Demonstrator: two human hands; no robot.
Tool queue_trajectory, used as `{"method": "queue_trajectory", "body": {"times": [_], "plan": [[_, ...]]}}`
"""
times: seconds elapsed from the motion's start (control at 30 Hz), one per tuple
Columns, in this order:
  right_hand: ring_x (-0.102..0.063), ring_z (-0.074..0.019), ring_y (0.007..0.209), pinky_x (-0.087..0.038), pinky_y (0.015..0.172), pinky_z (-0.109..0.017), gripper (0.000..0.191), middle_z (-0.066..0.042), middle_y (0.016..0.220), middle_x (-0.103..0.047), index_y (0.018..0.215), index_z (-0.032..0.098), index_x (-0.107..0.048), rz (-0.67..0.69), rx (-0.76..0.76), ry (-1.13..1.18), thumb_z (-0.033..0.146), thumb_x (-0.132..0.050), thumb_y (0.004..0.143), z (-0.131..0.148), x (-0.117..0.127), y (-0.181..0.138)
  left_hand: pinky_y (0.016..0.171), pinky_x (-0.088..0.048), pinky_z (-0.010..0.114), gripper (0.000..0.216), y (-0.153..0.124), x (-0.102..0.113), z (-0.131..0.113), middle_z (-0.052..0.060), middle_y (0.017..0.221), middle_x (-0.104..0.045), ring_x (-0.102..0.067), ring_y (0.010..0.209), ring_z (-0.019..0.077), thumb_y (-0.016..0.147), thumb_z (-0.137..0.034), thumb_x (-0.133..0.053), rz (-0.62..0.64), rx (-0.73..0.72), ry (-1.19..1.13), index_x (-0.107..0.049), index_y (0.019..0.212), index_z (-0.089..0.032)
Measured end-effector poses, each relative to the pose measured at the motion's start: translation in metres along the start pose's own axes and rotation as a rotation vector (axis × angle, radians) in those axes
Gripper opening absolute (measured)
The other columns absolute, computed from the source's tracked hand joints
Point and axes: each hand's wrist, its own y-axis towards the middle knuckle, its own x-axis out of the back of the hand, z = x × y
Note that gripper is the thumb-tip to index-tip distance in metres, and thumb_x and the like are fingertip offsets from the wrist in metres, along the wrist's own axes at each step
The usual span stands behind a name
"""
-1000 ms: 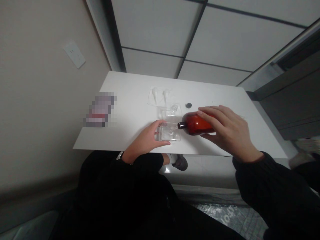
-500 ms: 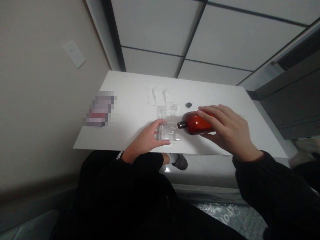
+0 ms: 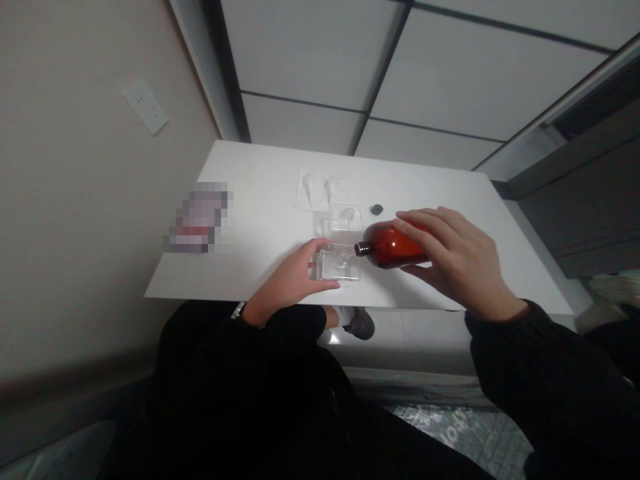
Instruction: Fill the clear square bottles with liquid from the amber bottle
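Note:
My right hand (image 3: 453, 257) is wrapped round a red-brown bottle (image 3: 387, 245), tilted nearly on its side with its uncapped dark neck toward the left. A thin clear stream seems to run from the neck onto a clear square bottle (image 3: 340, 265) with a round opening on top. My left hand (image 3: 295, 273) grips that clear bottle from the left, thumb and fingers on opposite sides. Just behind it stands a second clear square bottle (image 3: 346, 217), touched by neither hand. How full the clear bottles are, I cannot tell.
A small black cap (image 3: 377, 209) lies on the white table (image 3: 255, 220) behind the red-brown bottle. At the back, a clear plastic bag (image 3: 319, 190) holds two whitish pump or nozzle pieces. A pixelated item (image 3: 200, 217) lies at the left edge. Wall and panels border the table.
The view has shifted very slightly. Both hands keep their hold, and the tilted bottle stays beside the clear one.

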Motion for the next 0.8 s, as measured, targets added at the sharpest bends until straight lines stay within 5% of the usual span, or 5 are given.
{"method": "queue_trajectory", "body": {"times": [0.8], "plan": [[-0.067,-0.0386,0.129,-0.058,0.103,-0.061,0.074,-0.016,0.147,-0.069,0.16,0.026,-0.042,0.009,-0.034,0.064,0.024,-0.077,0.095,-0.0053,-0.0026,-0.0041,0.115,-0.053,0.056,0.076,0.0002,-0.0001,0.0043,0.014,0.15,-0.064,-0.065,0.134,0.0354,0.074,-0.029,-0.093,-0.008,-0.02,0.031,-0.059,0.142,-0.026]]}}
